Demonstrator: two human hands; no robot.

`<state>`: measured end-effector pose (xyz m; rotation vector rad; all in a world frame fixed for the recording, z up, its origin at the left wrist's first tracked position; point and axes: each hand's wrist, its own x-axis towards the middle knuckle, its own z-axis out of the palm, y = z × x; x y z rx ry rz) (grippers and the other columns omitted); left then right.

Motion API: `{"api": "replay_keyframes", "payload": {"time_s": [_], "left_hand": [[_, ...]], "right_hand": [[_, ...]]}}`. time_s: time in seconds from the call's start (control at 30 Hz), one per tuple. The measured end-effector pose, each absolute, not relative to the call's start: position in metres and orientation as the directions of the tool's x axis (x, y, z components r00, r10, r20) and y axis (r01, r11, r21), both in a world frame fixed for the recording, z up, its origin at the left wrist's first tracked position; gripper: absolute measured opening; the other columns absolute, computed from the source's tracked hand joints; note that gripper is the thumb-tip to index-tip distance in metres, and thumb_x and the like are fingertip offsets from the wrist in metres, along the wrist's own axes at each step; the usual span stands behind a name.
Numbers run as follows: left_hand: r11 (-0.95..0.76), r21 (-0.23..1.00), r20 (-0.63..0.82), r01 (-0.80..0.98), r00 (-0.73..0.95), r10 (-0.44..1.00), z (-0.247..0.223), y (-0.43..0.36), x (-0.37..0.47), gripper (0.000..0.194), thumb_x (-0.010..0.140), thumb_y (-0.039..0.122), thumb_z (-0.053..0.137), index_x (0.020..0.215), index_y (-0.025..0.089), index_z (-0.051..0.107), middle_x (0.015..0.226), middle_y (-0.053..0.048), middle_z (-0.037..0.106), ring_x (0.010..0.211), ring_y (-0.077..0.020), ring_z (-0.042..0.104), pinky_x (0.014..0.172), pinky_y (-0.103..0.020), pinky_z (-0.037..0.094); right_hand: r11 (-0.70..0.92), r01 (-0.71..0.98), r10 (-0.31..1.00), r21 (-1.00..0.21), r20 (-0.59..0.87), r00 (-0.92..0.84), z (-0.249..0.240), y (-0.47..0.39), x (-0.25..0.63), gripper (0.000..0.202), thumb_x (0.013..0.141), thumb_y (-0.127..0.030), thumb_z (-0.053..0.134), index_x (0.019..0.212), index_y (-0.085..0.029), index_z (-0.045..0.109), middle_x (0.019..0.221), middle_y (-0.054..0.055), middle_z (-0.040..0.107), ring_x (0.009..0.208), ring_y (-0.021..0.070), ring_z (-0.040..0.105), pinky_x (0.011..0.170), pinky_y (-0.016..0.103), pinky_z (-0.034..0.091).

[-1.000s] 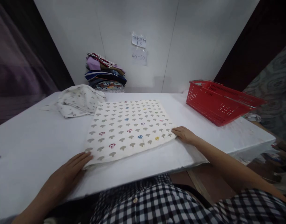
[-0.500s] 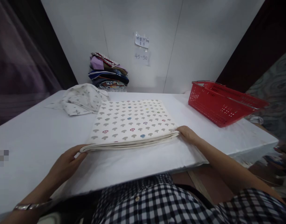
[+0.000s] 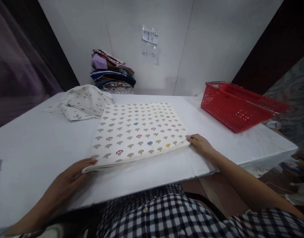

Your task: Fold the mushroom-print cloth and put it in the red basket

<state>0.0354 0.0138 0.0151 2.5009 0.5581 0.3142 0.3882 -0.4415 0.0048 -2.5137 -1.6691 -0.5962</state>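
A cream cloth (image 3: 139,129) printed with grey and coloured mushrooms lies folded in several layers on the white table. Its near edge slants, lower at the left. My left hand (image 3: 75,173) grips the near left corner, fingers on top and thumb at the side. At the near right corner my right hand (image 3: 200,143) pinches the layers between thumb and fingers. The far part of the cloth rests flat.
Behind the folded cloth, at left, sits a crumpled white printed cloth (image 3: 84,100). A stack of folded fabrics (image 3: 113,71) stands against the wall. On the right is a red plastic basket (image 3: 241,107). The white table's (image 3: 152,178) front edge runs close to my body.
The near left corner has come lower and closer to me with my left hand. More of the printed top now shows along the near edge. My right hand has barely moved.
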Motion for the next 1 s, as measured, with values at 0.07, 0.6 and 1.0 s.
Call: {"api": "replay_keyframes", "payload": {"time_s": [0.07,0.6,1.0], "left_hand": [[-0.793,0.542,0.140,0.279,0.900,0.412,0.010,0.017,0.034,0.047,0.075,0.060,0.043,0.103,0.028,0.064,0.119,0.002,0.061,0.111,-0.0199,0.056,0.100,-0.035,0.041],[-0.980,0.191,0.294,0.055,0.949,0.111,-0.009,0.022,0.017,0.036,0.083,0.037,0.042,0.111,0.026,0.062,0.123,-0.001,0.059,0.120,-0.0201,0.049,0.101,-0.036,0.043],[-0.895,0.395,0.151,0.207,0.946,0.286,0.020,-0.009,0.020,0.044,0.071,0.018,0.044,0.111,0.022,0.061,0.128,-0.003,0.055,0.125,-0.0188,0.044,0.106,-0.037,0.035]], "right_hand": [[-0.425,0.888,0.876,0.177,0.328,0.354,0.011,-0.438,0.387,0.029,0.090,-0.019,0.041,0.111,-0.019,0.060,0.101,0.010,0.061,0.091,0.0208,0.056,0.073,0.031,0.049],[-0.406,0.914,0.879,-0.021,0.264,0.397,-0.009,-0.448,0.395,0.038,0.088,-0.017,0.036,0.118,-0.019,0.059,0.124,0.010,0.056,0.109,0.0220,0.055,0.091,0.038,0.048],[-0.296,0.954,0.952,0.045,0.096,0.291,-0.007,-0.439,0.431,0.040,0.085,-0.017,0.035,0.112,-0.020,0.064,0.120,0.010,0.060,0.100,0.0227,0.062,0.080,0.036,0.053]]}}
